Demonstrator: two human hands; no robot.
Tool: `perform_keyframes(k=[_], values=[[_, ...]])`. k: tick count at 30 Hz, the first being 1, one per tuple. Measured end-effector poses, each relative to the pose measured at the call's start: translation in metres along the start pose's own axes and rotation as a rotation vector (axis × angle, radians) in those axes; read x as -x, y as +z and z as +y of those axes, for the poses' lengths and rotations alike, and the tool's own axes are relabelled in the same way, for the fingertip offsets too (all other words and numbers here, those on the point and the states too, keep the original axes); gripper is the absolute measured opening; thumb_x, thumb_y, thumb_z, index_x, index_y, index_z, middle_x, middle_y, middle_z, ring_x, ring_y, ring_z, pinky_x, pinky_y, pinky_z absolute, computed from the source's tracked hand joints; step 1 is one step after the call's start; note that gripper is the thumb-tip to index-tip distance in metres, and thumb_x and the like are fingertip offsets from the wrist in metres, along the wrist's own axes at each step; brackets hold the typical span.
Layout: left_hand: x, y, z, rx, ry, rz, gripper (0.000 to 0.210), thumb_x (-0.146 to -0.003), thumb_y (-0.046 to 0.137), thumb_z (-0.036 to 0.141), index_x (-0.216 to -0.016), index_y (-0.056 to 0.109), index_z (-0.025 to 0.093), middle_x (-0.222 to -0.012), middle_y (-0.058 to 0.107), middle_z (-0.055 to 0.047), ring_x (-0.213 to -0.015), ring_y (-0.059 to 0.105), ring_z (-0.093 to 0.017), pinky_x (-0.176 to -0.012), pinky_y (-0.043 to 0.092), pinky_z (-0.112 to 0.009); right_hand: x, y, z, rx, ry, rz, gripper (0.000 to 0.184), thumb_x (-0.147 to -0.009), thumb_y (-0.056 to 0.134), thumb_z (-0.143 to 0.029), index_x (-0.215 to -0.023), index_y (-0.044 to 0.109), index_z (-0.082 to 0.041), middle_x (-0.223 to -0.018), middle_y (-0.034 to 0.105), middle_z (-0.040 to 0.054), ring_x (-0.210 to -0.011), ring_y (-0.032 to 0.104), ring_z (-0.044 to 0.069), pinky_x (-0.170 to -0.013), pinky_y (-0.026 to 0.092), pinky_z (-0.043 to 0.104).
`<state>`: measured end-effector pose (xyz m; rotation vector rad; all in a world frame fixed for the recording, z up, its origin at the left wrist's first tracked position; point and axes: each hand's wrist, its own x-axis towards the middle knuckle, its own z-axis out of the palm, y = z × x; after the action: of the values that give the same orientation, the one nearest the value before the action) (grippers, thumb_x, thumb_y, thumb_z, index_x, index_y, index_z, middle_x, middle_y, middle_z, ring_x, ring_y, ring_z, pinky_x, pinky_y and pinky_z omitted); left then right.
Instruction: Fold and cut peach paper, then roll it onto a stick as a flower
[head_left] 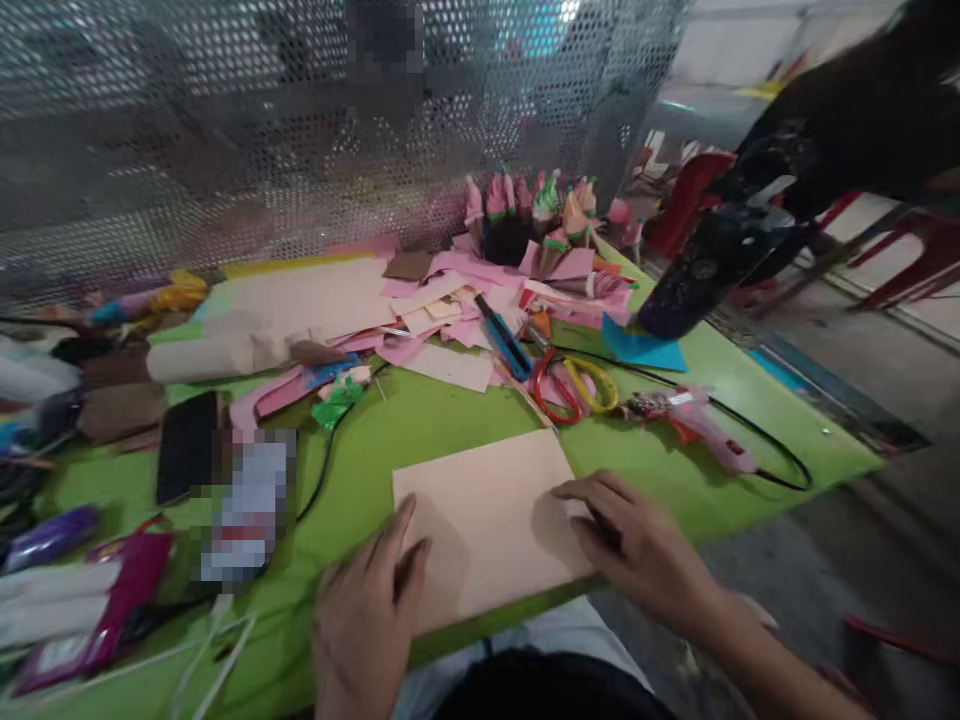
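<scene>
A perforated metal screen (247, 140) backs the green table (799, 415), with red chairs (688, 203) beyond on grey floor (802, 560).

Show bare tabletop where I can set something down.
Green tabletop shows between the cream sheet and glue gun, and between the sheet and black cable at its left. Crowded: paper scraps before the mesh panel, and the left side around the phone.

Paper sheet (491, 535) on the table (435, 422), left hand (373, 595) and right hand (637, 530) at its sides, scissors (538, 388) and cutter (505, 338) behind, glue gun (701, 420) at right, phone (187, 447) at left, bottle (697, 272) beyond the glue gun
</scene>
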<state>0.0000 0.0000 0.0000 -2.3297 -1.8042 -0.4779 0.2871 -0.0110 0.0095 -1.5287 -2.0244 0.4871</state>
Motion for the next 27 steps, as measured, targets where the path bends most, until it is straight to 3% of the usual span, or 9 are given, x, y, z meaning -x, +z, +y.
perform_keyframes(k=[4,7,11,19,27], values=[[0.005,0.003,-0.01,0.006,0.038,-0.044,0.038,-0.094,0.055,0.035,-0.131,0.063,0.029,-0.106,0.078,0.0,-0.08,0.073,-0.016,-0.07,0.049,-0.028,-0.002,-0.001,0.003,0.153,-0.04,0.035,0.033,-0.087,0.049,-0.015,-0.117,0.062,-0.02,-0.109,0.066,0.0124,-0.095,0.065,0.025,-0.077,0.052,0.038],[0.006,0.003,-0.01,0.008,0.023,-0.032,0.038,-0.094,0.054,0.034,-0.132,0.062,0.028,-0.108,0.077,-0.002,-0.08,0.073,-0.017,-0.071,0.05,-0.028,-0.003,-0.003,0.006,0.236,-0.108,0.018,0.039,-0.086,0.051,-0.017,-0.124,0.061,-0.019,-0.131,0.06,0.0151,-0.113,0.058,0.03,-0.09,0.048,0.045],[0.006,0.003,-0.006,0.033,-0.002,-0.022,0.037,-0.096,0.052,0.032,-0.131,0.062,0.027,-0.104,0.077,-0.002,-0.08,0.072,-0.018,-0.072,0.05,-0.029,-0.003,-0.004,0.008,0.296,-0.092,-0.01,0.046,-0.087,0.051,-0.018,-0.132,0.058,-0.018,-0.148,0.05,0.015,-0.108,0.058,0.03,-0.09,0.047,0.047],[0.008,0.003,-0.005,0.05,-0.036,-0.013,0.037,-0.096,0.05,0.034,-0.13,0.062,0.027,-0.106,0.077,-0.003,-0.083,0.072,-0.019,-0.077,0.05,-0.031,0.0,-0.002,0.008,0.324,-0.125,-0.037,0.061,-0.088,0.051,-0.019,-0.148,0.041,-0.017,-0.15,0.051,0.0081,-0.125,0.049,0.029,-0.101,0.04,0.048],[0.019,-0.008,-0.025,0.063,0.102,-0.03,0.041,-0.094,0.053,0.035,-0.134,0.058,0.029,-0.113,0.076,-0.001,-0.086,0.074,-0.017,-0.074,0.055,-0.027,-0.005,-0.001,0.003,0.305,-0.173,-0.08,0.06,-0.092,0.048,-0.02,-0.15,0.037,-0.017,-0.153,0.046,0.0085,-0.135,0.045,0.026,-0.107,0.038,0.047]])
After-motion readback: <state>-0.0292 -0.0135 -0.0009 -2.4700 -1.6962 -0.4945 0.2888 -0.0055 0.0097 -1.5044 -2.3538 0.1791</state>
